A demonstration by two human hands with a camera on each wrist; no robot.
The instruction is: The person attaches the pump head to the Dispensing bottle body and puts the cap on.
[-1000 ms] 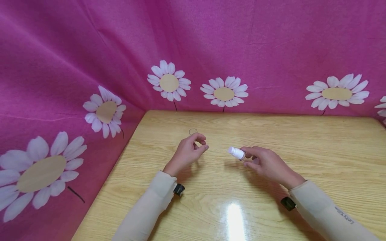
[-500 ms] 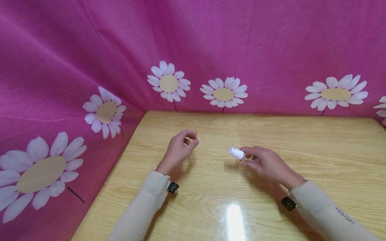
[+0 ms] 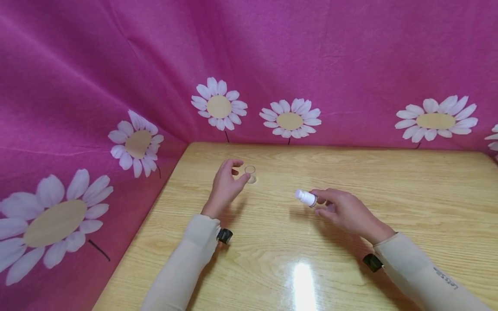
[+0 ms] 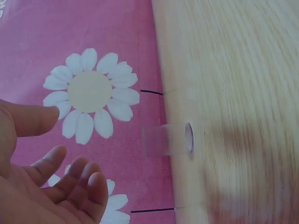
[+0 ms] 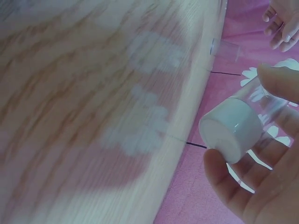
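A clear, colourless tube-shaped cap (image 3: 250, 169) stands upright on the table; its round rim shows in the left wrist view. Just left of it, my left hand (image 3: 227, 185) has thumb and index finger spread apart, holding nothing. The left wrist view shows a gap between these fingers and the clear cap (image 4: 166, 140). My right hand (image 3: 348, 214) grips a small bottle (image 3: 306, 198) above the table, tilted, its white narrow top pointing left. In the right wrist view the bottle (image 5: 231, 128) shows a white end and a clear section between thumb and fingers.
The pale wooden table (image 3: 389, 185) meets a pink cloth (image 3: 350, 56) with white flowers at its back and left sides. A bright light reflection (image 3: 304, 287) lies on the front of the tabletop. Both wrists carry small black devices.
My left hand has moved left and its thumb and index finger have spread, uncovering more of the clear cap, which stays in place. The right hand and bottle have hardly moved.
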